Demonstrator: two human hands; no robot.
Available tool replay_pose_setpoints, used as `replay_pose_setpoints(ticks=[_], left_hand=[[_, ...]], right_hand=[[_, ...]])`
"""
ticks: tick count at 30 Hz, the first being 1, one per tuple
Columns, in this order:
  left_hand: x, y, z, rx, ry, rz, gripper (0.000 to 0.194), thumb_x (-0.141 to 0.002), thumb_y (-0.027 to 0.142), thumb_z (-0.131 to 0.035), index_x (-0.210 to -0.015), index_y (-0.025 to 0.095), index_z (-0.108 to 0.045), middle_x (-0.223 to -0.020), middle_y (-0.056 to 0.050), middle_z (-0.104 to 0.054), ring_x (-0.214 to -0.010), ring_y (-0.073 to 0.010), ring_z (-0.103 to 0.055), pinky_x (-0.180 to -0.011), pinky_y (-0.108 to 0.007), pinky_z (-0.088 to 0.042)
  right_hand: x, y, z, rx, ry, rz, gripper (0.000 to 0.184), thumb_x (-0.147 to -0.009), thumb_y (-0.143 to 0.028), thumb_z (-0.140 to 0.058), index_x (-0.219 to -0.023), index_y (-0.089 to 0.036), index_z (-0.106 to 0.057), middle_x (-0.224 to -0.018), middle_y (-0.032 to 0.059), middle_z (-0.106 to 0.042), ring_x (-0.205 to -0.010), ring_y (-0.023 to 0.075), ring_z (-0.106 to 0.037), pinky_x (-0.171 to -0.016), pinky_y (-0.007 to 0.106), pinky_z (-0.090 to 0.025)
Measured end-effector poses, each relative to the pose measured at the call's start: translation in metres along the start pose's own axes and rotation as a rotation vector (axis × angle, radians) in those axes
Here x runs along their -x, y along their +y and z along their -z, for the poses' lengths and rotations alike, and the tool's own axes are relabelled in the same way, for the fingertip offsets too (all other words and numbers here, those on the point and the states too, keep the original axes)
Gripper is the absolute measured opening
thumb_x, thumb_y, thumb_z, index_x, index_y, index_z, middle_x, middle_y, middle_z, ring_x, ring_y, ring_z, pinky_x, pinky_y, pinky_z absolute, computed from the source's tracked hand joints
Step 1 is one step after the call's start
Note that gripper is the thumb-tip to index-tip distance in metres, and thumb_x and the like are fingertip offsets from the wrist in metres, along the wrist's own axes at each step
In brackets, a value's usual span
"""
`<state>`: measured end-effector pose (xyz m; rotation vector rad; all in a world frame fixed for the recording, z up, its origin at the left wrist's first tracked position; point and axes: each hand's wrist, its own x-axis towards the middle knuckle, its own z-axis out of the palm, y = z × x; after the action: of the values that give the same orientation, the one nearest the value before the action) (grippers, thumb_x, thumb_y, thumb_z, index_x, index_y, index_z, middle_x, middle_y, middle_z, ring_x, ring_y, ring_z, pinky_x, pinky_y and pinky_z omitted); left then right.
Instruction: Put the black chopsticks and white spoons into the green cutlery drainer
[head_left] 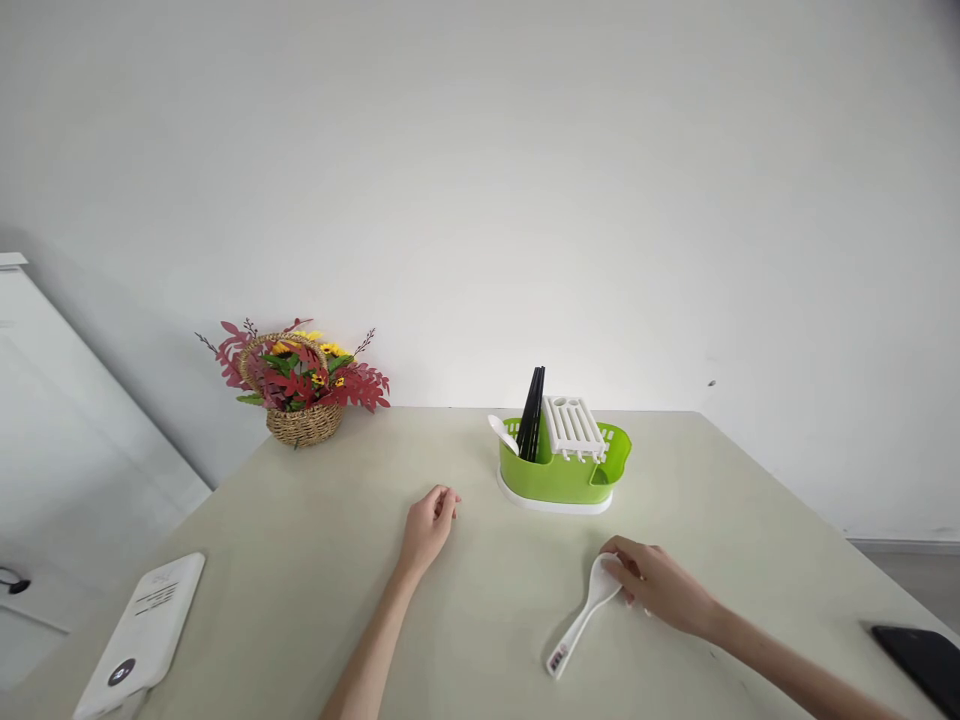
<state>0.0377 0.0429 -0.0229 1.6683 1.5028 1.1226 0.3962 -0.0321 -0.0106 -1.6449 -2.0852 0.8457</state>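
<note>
A white soup spoon (581, 625) is at the front right, its handle pointing toward me and to the left. Fingers of my right hand (660, 583) are closed on the edge of its bowl; part of the bowl lies behind them. My left hand (429, 525) rests on the table with its fingers curled in, nothing showing in it. Behind both hands stands a green cutlery holder (551, 480) on a white base. In its left part are black chopsticks (532, 415) and another white spoon (503, 434). A white slotted rack (576, 427) sits across its top.
A wicker basket (304, 426) with red leaves and yellow flowers stands at the back left against the wall (480, 200). Toward the table's left edge lies a white device (142, 635). A black phone (919, 660) lies at the right edge, and a white cabinet (67, 450) stands left.
</note>
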Motion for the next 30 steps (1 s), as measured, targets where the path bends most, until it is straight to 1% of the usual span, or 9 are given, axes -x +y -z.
replay_pose_setpoints(ticks=[3,7,8,11,14,16,18,21,30], left_hand=[[0.0,0.0,0.0,0.005,-0.001,0.004,0.041,-0.095,0.058,-0.048,-0.082,0.022,-0.064,-0.066,0.002,-0.059,-0.054,-0.0141,-0.05,-0.052,-0.024,-0.036],[0.0,0.0,0.0,0.01,-0.009,0.011,0.042,-0.096,0.058,-0.048,-0.081,0.023,-0.063,-0.065,0.002,-0.057,-0.053,-0.0137,-0.048,-0.051,-0.024,-0.035],[0.0,0.0,0.0,0.012,-0.011,0.012,0.042,-0.096,0.059,-0.048,-0.081,0.023,-0.063,-0.065,0.002,-0.057,-0.053,-0.0136,-0.048,-0.051,-0.023,-0.034],[-0.001,-0.001,0.0,0.019,-0.008,0.013,0.043,-0.095,0.06,-0.048,-0.08,0.023,-0.062,-0.065,0.002,-0.056,-0.053,-0.0135,-0.047,-0.051,-0.023,-0.035],[-0.001,-0.002,0.0,0.025,-0.002,0.007,0.043,-0.095,0.061,-0.048,-0.079,0.023,-0.062,-0.065,0.002,-0.056,-0.053,-0.0135,-0.047,-0.052,-0.023,-0.035],[-0.001,-0.003,0.0,0.029,0.001,0.004,0.043,-0.095,0.06,-0.048,-0.08,0.022,-0.063,-0.065,0.002,-0.057,-0.053,-0.0134,-0.047,-0.051,-0.023,-0.035],[-0.002,-0.003,0.0,0.032,0.001,0.0,0.043,-0.095,0.06,-0.048,-0.08,0.022,-0.063,-0.065,0.001,-0.057,-0.053,-0.0134,-0.047,-0.051,-0.023,-0.035],[-0.002,-0.004,0.0,0.034,-0.004,-0.008,0.042,-0.096,0.059,-0.048,-0.08,0.022,-0.062,-0.065,0.001,-0.057,-0.054,-0.0134,-0.048,-0.051,-0.023,-0.036],[-0.003,-0.01,-0.001,0.028,0.004,-0.017,0.042,-0.096,0.058,-0.048,-0.081,0.022,-0.063,-0.064,0.002,-0.058,-0.054,-0.0136,-0.051,-0.051,-0.023,-0.036]], right_hand=[[0.0,-0.024,0.003,-0.053,0.021,0.068,0.038,-0.104,-0.039,-0.034,-0.09,-0.023,-0.066,-0.067,0.0005,-0.071,-0.061,0.0198,-0.068,-0.058,0.03,-0.052],[-0.006,-0.065,0.036,-0.054,0.172,0.135,0.039,-0.105,-0.047,-0.038,-0.096,-0.023,-0.067,-0.077,0.0033,-0.072,-0.071,0.0212,-0.067,-0.066,0.032,-0.053],[-0.008,-0.076,0.049,-0.044,0.235,0.154,0.039,-0.106,-0.048,-0.038,-0.1,-0.023,-0.067,-0.082,0.0046,-0.074,-0.073,0.0211,-0.067,-0.067,0.033,-0.052],[-0.017,-0.108,0.089,0.115,0.548,0.305,0.033,-0.107,-0.041,-0.042,-0.107,-0.022,-0.068,-0.102,0.0071,-0.077,-0.076,0.0186,-0.07,-0.068,0.03,-0.051],[-0.029,-0.13,0.119,0.34,0.787,0.372,0.027,-0.107,-0.035,-0.047,-0.111,-0.022,-0.07,-0.099,0.0036,-0.078,-0.071,0.0152,-0.069,-0.063,0.026,-0.046],[-0.041,-0.137,0.127,0.471,0.875,0.401,0.026,-0.107,-0.033,-0.048,-0.108,-0.022,-0.072,-0.092,0.0019,-0.078,-0.072,0.0145,-0.069,-0.06,0.025,-0.041],[-0.052,-0.142,0.126,0.592,0.875,0.434,0.027,-0.108,-0.032,-0.049,-0.105,-0.021,-0.073,-0.088,0.002,-0.078,-0.074,0.015,-0.069,-0.059,0.025,-0.037],[-0.068,-0.144,0.113,0.715,0.784,0.482,0.028,-0.108,-0.029,-0.048,-0.101,-0.019,-0.073,-0.086,0.0035,-0.077,-0.074,0.0162,-0.068,-0.061,0.027,-0.035],[-0.087,-0.141,0.07,0.875,0.603,0.546,0.027,-0.1,-0.008,-0.05,-0.086,-0.017,-0.071,-0.072,0.0044,-0.07,-0.072,0.0181,-0.059,-0.074,0.031,-0.035]])
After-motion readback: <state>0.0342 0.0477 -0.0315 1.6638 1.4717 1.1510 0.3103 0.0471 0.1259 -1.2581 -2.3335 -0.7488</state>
